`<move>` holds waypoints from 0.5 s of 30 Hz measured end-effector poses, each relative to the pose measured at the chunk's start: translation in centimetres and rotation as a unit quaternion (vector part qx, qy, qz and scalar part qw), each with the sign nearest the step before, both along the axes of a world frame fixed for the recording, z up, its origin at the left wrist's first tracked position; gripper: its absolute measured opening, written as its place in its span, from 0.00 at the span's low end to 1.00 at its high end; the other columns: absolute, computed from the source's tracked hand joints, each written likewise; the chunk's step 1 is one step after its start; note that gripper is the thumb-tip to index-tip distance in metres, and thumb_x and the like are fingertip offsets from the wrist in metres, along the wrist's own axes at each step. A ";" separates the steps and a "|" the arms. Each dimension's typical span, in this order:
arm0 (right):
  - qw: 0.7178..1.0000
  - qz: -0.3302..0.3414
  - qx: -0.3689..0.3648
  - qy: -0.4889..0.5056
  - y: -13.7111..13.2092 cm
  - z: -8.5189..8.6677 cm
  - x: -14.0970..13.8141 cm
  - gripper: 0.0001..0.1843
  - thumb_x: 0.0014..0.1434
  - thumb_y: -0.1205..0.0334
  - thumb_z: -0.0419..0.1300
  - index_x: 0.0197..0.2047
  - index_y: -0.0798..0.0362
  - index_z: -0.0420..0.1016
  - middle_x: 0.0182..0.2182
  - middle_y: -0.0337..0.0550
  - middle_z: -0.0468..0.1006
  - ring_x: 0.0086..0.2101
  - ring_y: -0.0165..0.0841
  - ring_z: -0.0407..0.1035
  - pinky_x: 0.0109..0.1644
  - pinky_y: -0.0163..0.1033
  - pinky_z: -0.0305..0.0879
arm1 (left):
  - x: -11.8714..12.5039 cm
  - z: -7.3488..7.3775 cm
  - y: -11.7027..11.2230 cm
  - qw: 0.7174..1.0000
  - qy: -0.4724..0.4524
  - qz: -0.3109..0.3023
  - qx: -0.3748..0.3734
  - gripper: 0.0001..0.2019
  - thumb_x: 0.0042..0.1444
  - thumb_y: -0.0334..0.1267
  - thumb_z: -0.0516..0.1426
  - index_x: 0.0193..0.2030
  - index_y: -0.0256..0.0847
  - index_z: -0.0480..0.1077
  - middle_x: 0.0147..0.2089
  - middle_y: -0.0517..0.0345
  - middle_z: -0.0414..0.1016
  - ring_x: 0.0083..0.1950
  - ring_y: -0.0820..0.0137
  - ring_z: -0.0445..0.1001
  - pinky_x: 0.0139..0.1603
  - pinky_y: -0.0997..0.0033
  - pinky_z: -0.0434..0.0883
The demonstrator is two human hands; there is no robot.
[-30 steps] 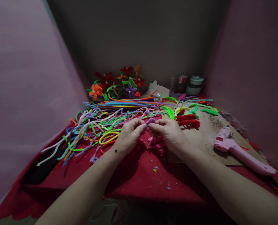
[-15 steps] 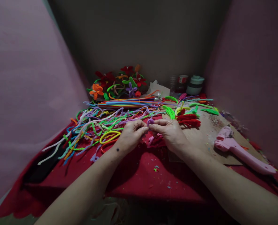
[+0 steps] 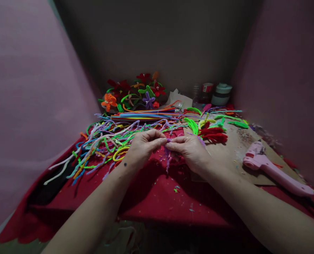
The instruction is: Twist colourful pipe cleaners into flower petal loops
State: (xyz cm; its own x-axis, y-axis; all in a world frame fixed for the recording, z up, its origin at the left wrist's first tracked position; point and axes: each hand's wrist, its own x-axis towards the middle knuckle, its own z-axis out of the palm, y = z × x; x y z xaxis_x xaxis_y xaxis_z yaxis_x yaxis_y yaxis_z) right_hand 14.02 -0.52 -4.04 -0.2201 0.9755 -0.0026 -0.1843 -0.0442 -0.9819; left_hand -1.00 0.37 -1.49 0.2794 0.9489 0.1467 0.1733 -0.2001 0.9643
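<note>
The left hand (image 3: pixel 142 146) and right hand (image 3: pixel 192 150) meet above the red-covered worktop (image 3: pixel 157 201). Fingers of both are clamped on a purple pipe cleaner (image 3: pixel 168 157), positioned between them, part hanging down. Loose pipe cleaners (image 3: pixel 98 141) lie beside the left hand; a pink handheld tool (image 3: pixel 278 173) lies right, partly on cardboard (image 3: pixel 231 158).

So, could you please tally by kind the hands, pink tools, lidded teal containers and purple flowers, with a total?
Hands: 2 (left hand, right hand)
Pink tool: 1
Lidded teal container: 1
Purple flower: 1
Total: 5
Left out: the purple fuzzy material between the hands, whose pieces cannot be told apart.
</note>
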 end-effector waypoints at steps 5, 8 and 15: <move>0.998 -0.008 0.009 -0.065 -0.3 0.2 0.1 0.10 0.43 0.59 0.64 0.21 0.58 0.72 0.11 0.35 0.66 0.13 0.23 0.56 0.18 0.31 0.50 | 0.1 0.3 -0.3 0.998 0.056 -0.008 0.041 0.05 0.47 0.35 0.59 0.29 0.35 0.70 0.24 0.63 0.66 0.25 0.78 0.61 0.25 0.78 0.59; 0.995 -0.022 0.020 -0.100 -0.2 0.4 0.2 0.10 0.42 0.59 0.64 0.22 0.58 0.73 0.11 0.35 0.66 0.14 0.23 0.56 0.17 0.31 0.50 | 0.2 0.5 -0.4 0.994 0.079 -0.021 0.069 0.04 0.48 0.33 0.57 0.31 0.34 0.70 0.26 0.61 0.68 0.27 0.78 0.63 0.28 0.78 0.61; 0.990 -0.002 0.044 -0.133 -0.2 0.6 0.4 0.12 0.44 0.58 0.63 0.18 0.58 0.71 0.12 0.34 0.64 0.15 0.22 0.54 0.18 0.31 0.48 | 0.1 1.1 -0.8 0.983 0.151 -0.045 0.093 0.05 0.51 0.34 0.54 0.29 0.34 0.68 0.25 0.62 0.64 0.27 0.78 0.61 0.27 0.78 0.60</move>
